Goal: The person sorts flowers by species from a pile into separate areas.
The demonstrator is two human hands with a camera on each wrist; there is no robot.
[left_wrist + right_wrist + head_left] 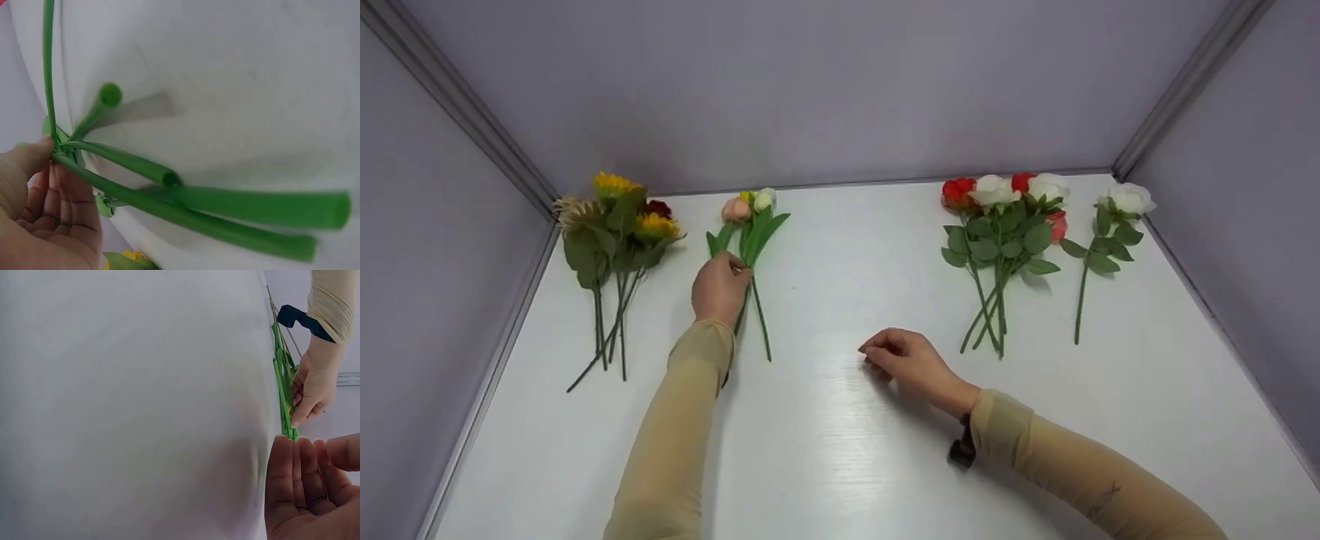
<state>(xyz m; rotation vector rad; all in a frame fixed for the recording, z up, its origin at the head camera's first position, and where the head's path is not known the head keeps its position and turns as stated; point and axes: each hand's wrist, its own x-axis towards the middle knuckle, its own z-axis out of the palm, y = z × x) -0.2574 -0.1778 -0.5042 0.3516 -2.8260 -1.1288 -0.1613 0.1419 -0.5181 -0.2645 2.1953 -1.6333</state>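
Note:
My left hand [720, 289] is over a small bunch of tulips on the left half of the table, with peach [736, 209], white [765, 199] and yellow heads. In the left wrist view its thumb and fingers pinch green tulip stems [124, 160] near the leaves, and several cut stem ends fan out toward the camera. My right hand [911, 367] hovers near the middle of the table, fingers loosely bent and holding nothing. The right wrist view shows its fingers [281, 478] in front, with the left hand [319, 382] at the green stems beyond.
Left of the tulips lies a bunch of sunflowers [658, 226] and other blooms with long crossed stems. On the right are a bunch of red and white roses [996, 190] and a single white rose [1131, 199]. Grey panels [840, 90] wall the white table [825, 420].

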